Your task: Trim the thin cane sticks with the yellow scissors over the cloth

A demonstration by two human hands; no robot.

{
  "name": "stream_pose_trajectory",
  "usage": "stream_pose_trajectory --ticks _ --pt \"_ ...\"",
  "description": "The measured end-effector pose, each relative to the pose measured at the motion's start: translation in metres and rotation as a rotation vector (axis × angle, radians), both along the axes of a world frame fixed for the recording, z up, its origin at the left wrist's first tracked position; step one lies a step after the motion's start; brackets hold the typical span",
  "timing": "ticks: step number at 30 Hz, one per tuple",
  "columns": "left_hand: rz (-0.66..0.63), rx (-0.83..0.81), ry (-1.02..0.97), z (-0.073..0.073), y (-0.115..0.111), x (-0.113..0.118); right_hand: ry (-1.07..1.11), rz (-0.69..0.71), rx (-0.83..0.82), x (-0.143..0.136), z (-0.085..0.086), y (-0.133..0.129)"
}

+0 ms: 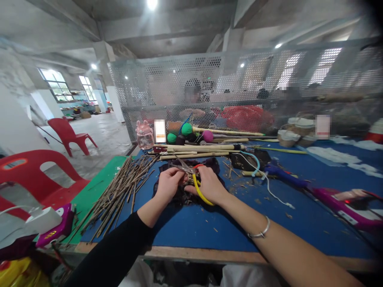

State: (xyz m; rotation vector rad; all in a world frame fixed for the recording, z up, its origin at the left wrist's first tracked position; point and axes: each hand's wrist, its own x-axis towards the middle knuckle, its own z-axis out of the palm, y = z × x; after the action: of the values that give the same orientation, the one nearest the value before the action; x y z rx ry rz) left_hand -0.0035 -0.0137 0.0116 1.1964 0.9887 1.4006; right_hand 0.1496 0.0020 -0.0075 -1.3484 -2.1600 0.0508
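My right hand point(211, 184) grips a pair of scissors point(197, 189) by its yellow and red handles, the blades pointing up and to the left. My left hand point(168, 184) is closed in a pinch close to the blades; what its fingers hold is too small to make out. Below both hands lies a crumpled black plastic bag point(178, 200), with short cut bits point(189, 181) of pale and brown stem on it. A pile of thin brown twigs point(116, 199) is spread to the left of my left hand.
Pale bamboo sticks point(206, 148) and yarn balls point(187, 128) lie behind the bag. A pink bottle point(144, 135) stands by the perforated metal screen point(167, 79). A purple glue gun point(335, 201) is at right, a power strip point(56, 227) at left. Red chairs point(38, 175) stand left.
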Motion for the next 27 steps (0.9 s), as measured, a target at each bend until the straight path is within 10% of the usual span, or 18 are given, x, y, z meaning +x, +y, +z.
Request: stream_pose_trajectory --ticks 27 --pt "0.028 -0.133 -0.043 -0.0029 0.0034 -0.0002 -0.026 -0.154 -0.166 0.0018 -0.0051 0.0038"
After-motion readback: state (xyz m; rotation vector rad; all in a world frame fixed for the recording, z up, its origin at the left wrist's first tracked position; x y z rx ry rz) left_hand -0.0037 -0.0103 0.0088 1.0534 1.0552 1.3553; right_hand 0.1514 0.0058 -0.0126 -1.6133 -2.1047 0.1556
